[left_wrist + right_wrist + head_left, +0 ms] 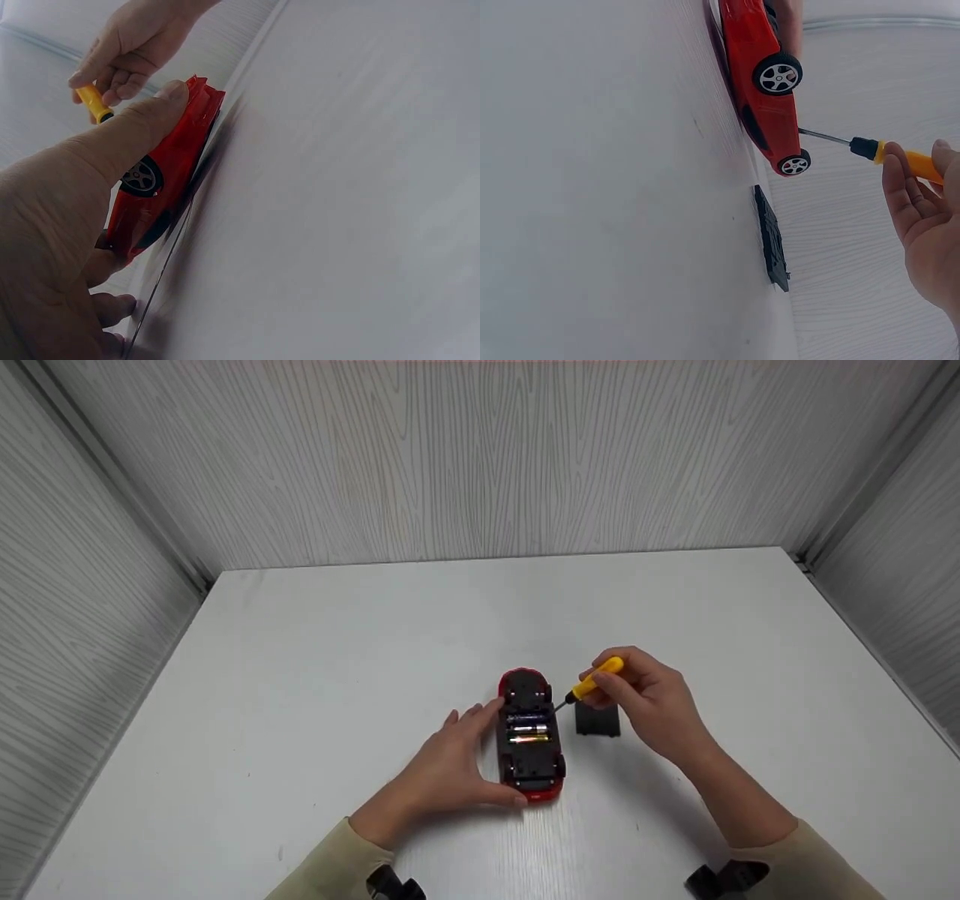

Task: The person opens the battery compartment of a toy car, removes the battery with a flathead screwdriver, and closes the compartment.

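I see the left hand (454, 769) spread against the upturned red car (534, 767), midway between side edges of the worktop (337, 660). Right hand (654, 699) pinches the yellow screwdriver (598, 678), pointed at the battery bay (529, 729).

The toy car (534, 765), batteries (529, 730) in it, lies left of the panel (598, 721).

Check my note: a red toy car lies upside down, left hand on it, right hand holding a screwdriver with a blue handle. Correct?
The handle isn't blue but yellow, as the head view shows. Otherwise right: red toy car upside down, left hand on it, right hand holding the screwdriver.
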{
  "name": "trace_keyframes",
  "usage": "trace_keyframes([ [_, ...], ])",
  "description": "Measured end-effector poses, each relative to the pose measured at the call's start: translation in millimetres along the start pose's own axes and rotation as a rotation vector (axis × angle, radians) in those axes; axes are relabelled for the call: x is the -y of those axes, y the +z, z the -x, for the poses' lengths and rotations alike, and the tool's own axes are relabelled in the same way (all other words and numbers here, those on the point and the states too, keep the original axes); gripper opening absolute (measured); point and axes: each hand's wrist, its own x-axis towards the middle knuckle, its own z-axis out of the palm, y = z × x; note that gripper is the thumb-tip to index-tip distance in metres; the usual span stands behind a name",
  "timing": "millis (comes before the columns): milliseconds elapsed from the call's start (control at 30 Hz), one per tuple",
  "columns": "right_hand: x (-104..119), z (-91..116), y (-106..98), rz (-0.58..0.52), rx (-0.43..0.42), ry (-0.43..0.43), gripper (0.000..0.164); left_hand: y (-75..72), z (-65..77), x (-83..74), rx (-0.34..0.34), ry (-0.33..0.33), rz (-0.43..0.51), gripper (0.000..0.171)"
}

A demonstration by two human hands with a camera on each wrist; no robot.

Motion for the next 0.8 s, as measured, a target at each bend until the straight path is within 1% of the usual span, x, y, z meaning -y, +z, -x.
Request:
trace_keyframes([
  [300, 2, 0, 2, 0.018, 0.004, 0.002, 0.013, -0.1, -1.3, 1.1, 0.003, -0.002, 0.002, 0.133],
  [600, 9, 4, 8, 0.073, 0.006, -0.016, 0.01, -0.5, -2.6, -2.6, 0.005, -0.006, 0.033, 0.131],
  [800, 15, 4, 10, 0.199, -0.003, -0.016, 0.011, -1.6, -4.4, -0.9, 0.009, 0.002, 0.03, 0.131],
])
